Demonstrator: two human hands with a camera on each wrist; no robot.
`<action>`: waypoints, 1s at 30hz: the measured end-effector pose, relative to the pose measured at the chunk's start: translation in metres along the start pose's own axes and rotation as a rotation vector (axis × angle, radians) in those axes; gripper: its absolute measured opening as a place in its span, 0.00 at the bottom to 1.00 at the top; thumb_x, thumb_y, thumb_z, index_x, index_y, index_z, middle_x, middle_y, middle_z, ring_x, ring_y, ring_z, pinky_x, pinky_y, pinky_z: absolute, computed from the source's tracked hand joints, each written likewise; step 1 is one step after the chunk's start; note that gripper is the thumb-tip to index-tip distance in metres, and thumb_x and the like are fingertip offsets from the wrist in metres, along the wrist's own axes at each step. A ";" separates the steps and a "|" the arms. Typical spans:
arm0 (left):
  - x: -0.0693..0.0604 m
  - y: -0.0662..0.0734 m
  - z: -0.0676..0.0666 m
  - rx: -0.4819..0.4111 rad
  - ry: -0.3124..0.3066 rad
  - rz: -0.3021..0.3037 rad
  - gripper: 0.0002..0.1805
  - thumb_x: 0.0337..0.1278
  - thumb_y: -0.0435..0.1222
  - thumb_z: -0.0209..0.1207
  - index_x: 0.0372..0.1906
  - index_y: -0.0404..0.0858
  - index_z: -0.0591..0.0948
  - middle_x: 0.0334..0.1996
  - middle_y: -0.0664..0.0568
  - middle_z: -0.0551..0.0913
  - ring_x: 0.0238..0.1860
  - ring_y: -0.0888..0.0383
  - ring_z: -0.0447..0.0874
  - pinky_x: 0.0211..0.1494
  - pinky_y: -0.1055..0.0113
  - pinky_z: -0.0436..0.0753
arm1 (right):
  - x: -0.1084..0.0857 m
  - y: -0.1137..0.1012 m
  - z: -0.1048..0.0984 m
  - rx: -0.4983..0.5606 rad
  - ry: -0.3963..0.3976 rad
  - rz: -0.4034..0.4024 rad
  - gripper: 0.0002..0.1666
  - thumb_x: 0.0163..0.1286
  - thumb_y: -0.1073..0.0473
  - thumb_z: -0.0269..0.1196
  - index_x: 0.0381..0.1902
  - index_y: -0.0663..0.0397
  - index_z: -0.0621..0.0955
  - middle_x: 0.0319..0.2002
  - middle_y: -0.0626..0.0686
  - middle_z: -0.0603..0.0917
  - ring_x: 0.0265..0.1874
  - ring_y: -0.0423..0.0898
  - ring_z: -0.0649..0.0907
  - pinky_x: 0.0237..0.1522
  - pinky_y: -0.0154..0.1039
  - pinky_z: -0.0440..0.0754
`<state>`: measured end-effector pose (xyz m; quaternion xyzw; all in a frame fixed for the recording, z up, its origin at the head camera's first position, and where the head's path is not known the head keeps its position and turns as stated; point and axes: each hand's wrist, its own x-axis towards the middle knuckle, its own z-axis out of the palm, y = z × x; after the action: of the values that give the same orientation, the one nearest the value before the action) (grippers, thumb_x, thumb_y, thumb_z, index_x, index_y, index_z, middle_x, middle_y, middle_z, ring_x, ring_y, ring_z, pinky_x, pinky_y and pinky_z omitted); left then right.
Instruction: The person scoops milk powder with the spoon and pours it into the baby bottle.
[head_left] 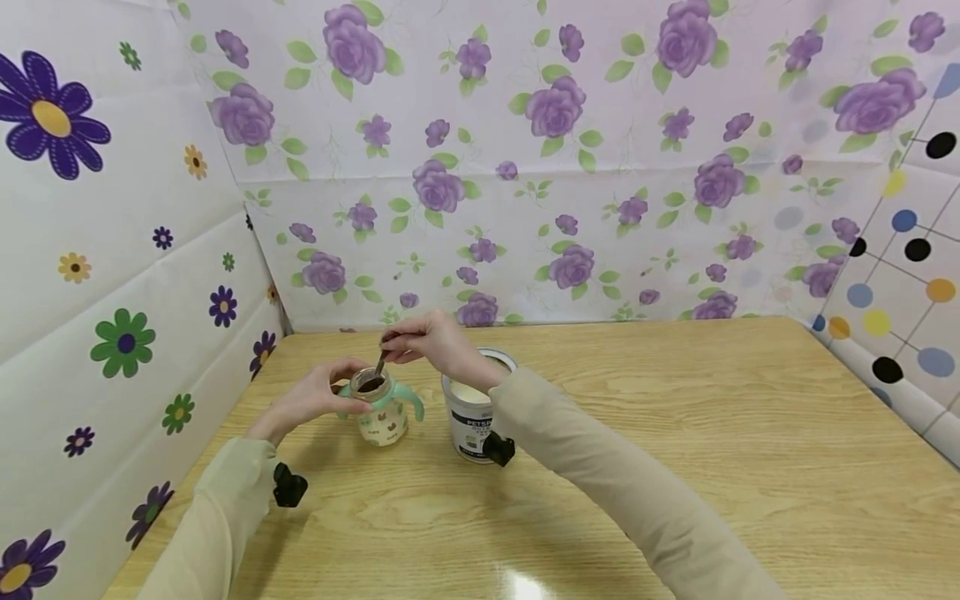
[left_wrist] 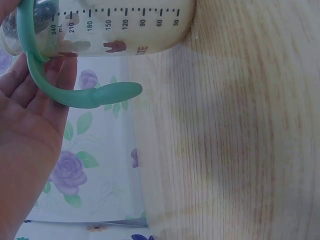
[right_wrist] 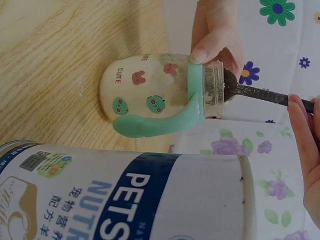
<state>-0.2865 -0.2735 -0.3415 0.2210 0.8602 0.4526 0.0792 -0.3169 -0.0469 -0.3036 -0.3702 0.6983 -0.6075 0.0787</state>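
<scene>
A clear baby bottle (head_left: 384,425) with mint-green handles and printed cartoon faces stands uncapped on the table, pale contents inside. My left hand (head_left: 321,393) grips it around the neck ring, thumb at the near side. Above the mouth, my right hand (head_left: 438,343) pinches the handle of a dark spoon (right_wrist: 262,95). The spoon's bowl is at the bottle's opening, coated with powder, and its far side is hidden by the rim. In the left wrist view, the bottle's volume scale (left_wrist: 115,15) shows beside the green handle (left_wrist: 95,97).
An open white tub (head_left: 467,417) with a navy band and cream-coloured powder stands right of the bottle, under my right forearm. The wooden table (head_left: 675,417) extends to the right. Flowered cloth walls (head_left: 517,208) rise behind and at the left.
</scene>
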 end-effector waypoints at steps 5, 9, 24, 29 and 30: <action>-0.001 0.003 0.000 0.002 0.003 -0.001 0.27 0.45 0.35 0.67 0.54 0.34 0.72 0.47 0.45 0.75 0.51 0.45 0.68 0.48 0.50 0.69 | 0.000 0.000 0.000 -0.005 0.028 0.003 0.11 0.63 0.70 0.56 0.42 0.71 0.80 0.33 0.58 0.83 0.30 0.48 0.83 0.35 0.39 0.80; 0.000 0.001 0.000 0.007 0.003 -0.006 0.27 0.45 0.35 0.67 0.53 0.34 0.73 0.46 0.45 0.75 0.50 0.46 0.69 0.49 0.50 0.69 | 0.001 -0.001 -0.001 0.026 0.072 -0.016 0.11 0.63 0.71 0.56 0.42 0.72 0.80 0.32 0.59 0.83 0.31 0.49 0.83 0.35 0.38 0.80; 0.008 -0.029 -0.002 0.004 0.017 -0.017 0.30 0.44 0.40 0.68 0.56 0.38 0.71 0.51 0.45 0.73 0.55 0.45 0.65 0.53 0.46 0.65 | -0.001 -0.005 -0.009 0.185 0.256 0.015 0.12 0.63 0.69 0.57 0.43 0.74 0.79 0.30 0.63 0.82 0.30 0.51 0.83 0.35 0.40 0.80; 0.009 -0.034 -0.003 0.010 0.017 -0.029 0.34 0.44 0.41 0.68 0.59 0.38 0.69 0.51 0.44 0.73 0.54 0.45 0.67 0.52 0.48 0.66 | 0.000 -0.004 -0.013 0.277 0.338 0.025 0.13 0.63 0.68 0.57 0.43 0.73 0.79 0.31 0.65 0.82 0.29 0.51 0.83 0.37 0.40 0.79; 0.009 -0.034 -0.003 0.011 0.018 -0.034 0.34 0.44 0.41 0.68 0.59 0.38 0.69 0.50 0.44 0.73 0.53 0.45 0.68 0.52 0.49 0.67 | -0.001 -0.005 -0.013 0.297 0.353 0.028 0.13 0.63 0.68 0.57 0.43 0.73 0.79 0.31 0.65 0.82 0.29 0.50 0.83 0.37 0.40 0.79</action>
<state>-0.3058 -0.2884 -0.3666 0.2028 0.8670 0.4484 0.0779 -0.3217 -0.0358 -0.2959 -0.2327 0.6094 -0.7578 0.0173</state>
